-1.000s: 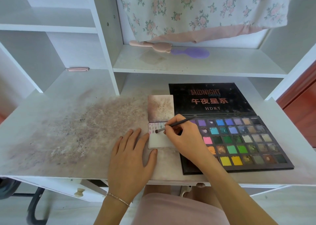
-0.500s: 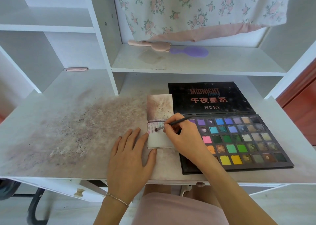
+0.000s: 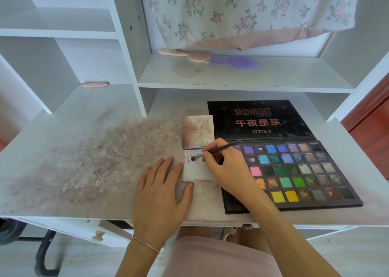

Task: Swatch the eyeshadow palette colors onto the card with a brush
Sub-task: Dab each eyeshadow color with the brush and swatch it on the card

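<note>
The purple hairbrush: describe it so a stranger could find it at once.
Start at the white desk with the open eyeshadow palette, and look up to the shelf right above it, under the hanging floral cloth. The purple hairbrush lies flat there; the brush beside it, to its left, is pale pink.

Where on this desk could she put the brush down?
The wide stained stretch of desk left of her left hand has nothing on it. It is crowded to the right: card, right hand with brush, then the palette.
</note>
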The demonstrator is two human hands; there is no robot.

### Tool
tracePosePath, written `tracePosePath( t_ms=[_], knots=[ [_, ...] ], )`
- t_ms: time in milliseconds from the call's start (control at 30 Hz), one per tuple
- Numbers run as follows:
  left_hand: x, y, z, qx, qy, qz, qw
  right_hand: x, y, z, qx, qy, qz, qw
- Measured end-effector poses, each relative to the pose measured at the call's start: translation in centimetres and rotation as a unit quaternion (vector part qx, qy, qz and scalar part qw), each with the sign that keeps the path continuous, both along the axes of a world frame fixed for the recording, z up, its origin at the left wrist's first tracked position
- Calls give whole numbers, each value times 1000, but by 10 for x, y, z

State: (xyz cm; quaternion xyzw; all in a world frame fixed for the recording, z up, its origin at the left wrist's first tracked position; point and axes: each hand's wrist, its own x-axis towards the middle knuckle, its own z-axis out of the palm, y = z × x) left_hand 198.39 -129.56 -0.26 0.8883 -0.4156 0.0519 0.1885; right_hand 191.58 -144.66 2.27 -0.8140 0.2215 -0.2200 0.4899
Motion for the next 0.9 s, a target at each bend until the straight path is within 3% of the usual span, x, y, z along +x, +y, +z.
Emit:
tracePosePath(
  t_ms=[200,600,900],
  knots=[
    [0,0,1,3,1,1,1000,-1,0,0,3,-3,3,1000],
    [0,0,2,-1,3,0,1000,-30,-12,13,56,-115,-67,989],
    [0,0,0,-3,1,-2,1000,-88,-40,12,27,-106,-172,979]
  ],
)
